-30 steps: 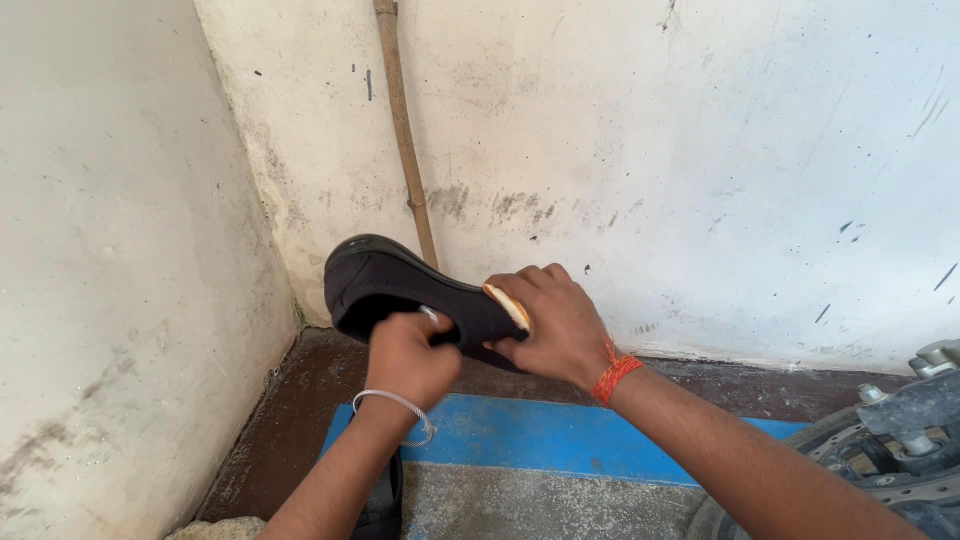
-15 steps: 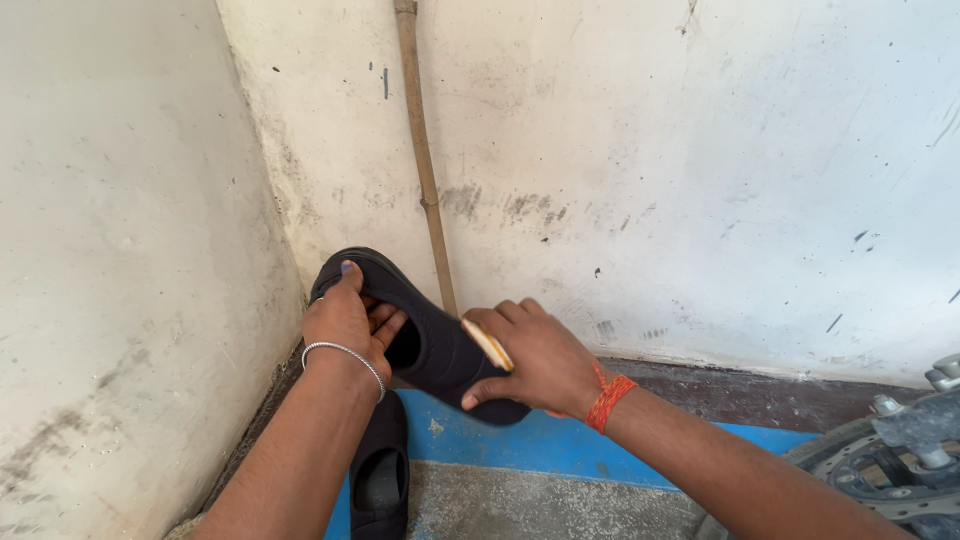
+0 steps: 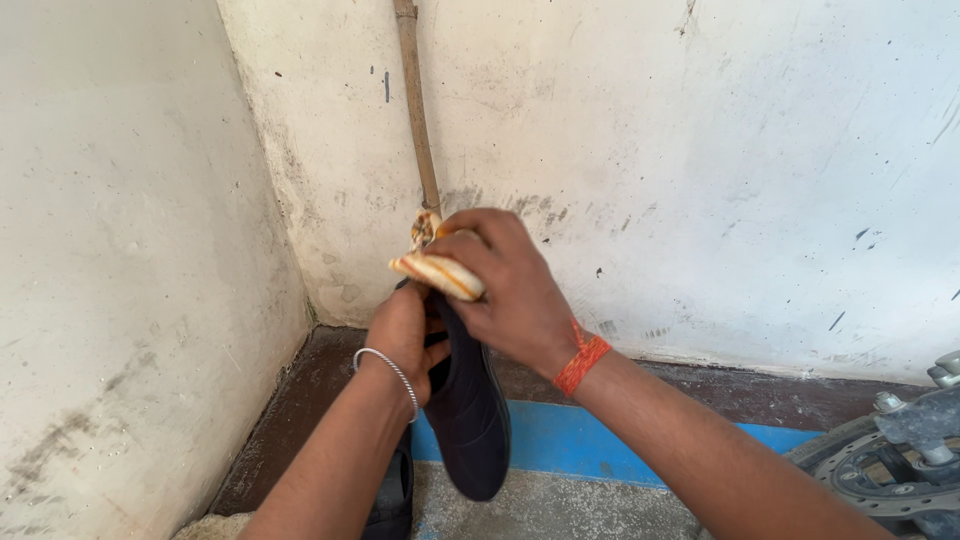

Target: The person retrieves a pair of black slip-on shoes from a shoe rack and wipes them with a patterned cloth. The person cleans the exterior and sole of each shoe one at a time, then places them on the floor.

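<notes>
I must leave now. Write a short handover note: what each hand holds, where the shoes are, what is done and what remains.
Left hand: grip shut on the black shoe, held upright, toe end down, above the floor.
Right hand: grip shut on a folded cream and orange cloth, pressed on the shoe's upper end.
Second black shoe: on the floor below the left forearm, beside the blue stripe.
Done: cannot tell how much of the held shoe has been wiped.
Left: judging by its place on the floor, the second shoe is probably not yet handled.

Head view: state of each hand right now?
Left hand: closed around the dark shoe, holding it up.
Right hand: fingers closed on a folded cloth, pressed at the shoe's top end.
</notes>
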